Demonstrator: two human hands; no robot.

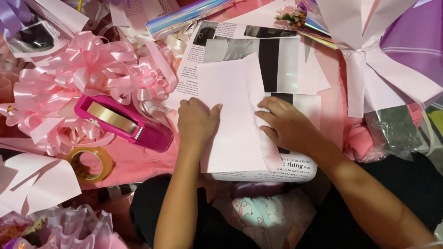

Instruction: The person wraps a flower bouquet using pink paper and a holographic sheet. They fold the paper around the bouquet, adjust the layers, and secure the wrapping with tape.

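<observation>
A pale pink sheet of paper (233,117) lies folded over a printed black-and-white wrapping sheet (277,60) in the middle of the view. My left hand (196,121) rests in a loose fist on the pink sheet's left edge. My right hand (286,123) lies flat with fingers spread on the right side of the sheet, pressing the fold down. Neither hand grips anything.
A magenta tape dispenser (122,122) sits left of my left hand, with pink ribbon bows (87,69) behind it and a tape roll (91,163) in front. A white and purple wrapping (392,50) lies at right. A small flower bunch (290,14) sits at the top.
</observation>
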